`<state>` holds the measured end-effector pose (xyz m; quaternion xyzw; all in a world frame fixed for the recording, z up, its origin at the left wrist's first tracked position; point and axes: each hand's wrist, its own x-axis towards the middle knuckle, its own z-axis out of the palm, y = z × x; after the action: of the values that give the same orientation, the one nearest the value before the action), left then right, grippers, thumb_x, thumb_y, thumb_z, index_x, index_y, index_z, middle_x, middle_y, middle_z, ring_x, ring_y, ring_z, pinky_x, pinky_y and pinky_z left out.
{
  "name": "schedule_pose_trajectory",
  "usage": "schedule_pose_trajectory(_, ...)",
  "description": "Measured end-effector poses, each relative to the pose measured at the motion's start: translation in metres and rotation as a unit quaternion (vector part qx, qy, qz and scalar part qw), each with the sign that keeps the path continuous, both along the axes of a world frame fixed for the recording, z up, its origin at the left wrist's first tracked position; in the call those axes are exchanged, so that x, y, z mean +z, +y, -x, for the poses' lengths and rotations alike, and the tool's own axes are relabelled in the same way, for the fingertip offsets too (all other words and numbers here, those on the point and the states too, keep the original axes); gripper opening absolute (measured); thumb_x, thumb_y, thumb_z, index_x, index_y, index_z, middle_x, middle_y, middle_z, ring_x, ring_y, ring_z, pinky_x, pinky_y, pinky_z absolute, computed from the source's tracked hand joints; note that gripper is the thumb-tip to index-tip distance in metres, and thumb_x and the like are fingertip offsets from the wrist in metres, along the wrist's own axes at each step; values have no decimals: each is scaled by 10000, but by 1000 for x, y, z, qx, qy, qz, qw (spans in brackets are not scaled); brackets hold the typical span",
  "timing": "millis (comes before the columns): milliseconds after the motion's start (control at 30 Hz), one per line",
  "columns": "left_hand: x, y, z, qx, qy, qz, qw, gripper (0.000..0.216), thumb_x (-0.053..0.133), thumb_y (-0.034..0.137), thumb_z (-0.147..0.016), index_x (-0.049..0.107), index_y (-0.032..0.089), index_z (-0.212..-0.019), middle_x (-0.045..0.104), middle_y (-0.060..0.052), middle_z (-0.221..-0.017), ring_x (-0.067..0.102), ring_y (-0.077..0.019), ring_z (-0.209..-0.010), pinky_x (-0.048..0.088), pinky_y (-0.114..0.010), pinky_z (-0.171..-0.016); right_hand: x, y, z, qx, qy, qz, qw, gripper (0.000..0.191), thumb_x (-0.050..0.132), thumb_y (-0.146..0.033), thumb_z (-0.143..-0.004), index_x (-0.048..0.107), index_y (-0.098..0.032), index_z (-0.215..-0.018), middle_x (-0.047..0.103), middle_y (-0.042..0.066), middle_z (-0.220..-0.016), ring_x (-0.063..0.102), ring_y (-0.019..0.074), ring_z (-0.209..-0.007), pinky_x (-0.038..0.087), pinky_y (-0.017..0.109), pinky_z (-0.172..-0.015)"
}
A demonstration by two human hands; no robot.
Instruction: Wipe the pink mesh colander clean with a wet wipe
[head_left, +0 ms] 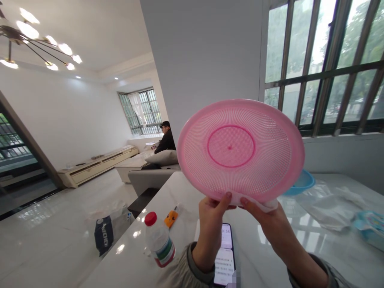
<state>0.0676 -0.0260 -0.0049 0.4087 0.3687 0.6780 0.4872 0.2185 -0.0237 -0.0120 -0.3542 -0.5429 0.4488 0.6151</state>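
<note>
A round pink plastic strainer basket (270, 140) is held up above the table, its perforated face turned toward me. My left hand (211, 218) grips its lower rim, with the thumb on the near side. Beside it, my right hand (265, 218) pinches the same rim through a white wipe (268, 206) folded over the edge. The fingers behind the rim are mostly hidden. Below my hands a lit phone (226, 256) lies on the white marble-look table (258, 264), partly covered by my left forearm.
A red-capped bottle (160, 240) and an orange item (171, 218) stand left on the table. To the right are a blue basin (301, 183), clear plastic wrapping (333, 206) and a wipes pack (372, 226). Farther back a person (167, 138) sits by a sofa (150, 180).
</note>
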Motion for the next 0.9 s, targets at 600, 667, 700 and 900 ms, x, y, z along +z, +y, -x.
schedule_pose_trajectory(600, 2, -6, -9, -41, -30, 21, 998, 371, 934, 368, -754, 786, 91, -950, 783, -92, -870, 715, -156, -742, 620, -273, -713, -4, 0, 10, 8, -23, -5, 1000, 377, 851, -504, -823, 796, -173, -993, 789, 70, -963, 759, 182, -868, 666, 290, -805)
schedule_pose_trajectory(667, -2, -6, -13, -34, -23, 29, 999, 367, 919, 413, -771, 770, 88, -857, 740, -65, -759, 668, -123, -651, 590, -241, -643, -9, 2, 12, 7, -22, 1, 1000, 379, 838, -527, -832, 771, -157, -876, 758, 61, -834, 733, 167, -773, 645, 263, -718)
schedule_pose_trajectory(700, -4, -5, -14, -38, -24, 33, 998, 381, 917, 431, -770, 761, 89, -829, 727, -60, -733, 659, -117, -633, 581, -232, -621, -11, 4, 12, 5, -20, -7, 1000, 378, 831, -529, -839, 763, -158, -862, 753, 59, -826, 729, 165, -776, 640, 258, -717)
schedule_pose_trajectory(900, 16, 3, 17, 10, 1, 17, 1000, 519, 948, 452, -712, 769, 144, -1089, 783, -68, -955, 749, -195, -826, 658, -292, -674, -3, 20, -20, -154, -28, -72, 985, 439, 841, -547, -803, 789, -208, -1077, 789, 86, -1135, 760, 207, -1015, 652, 323, -931)
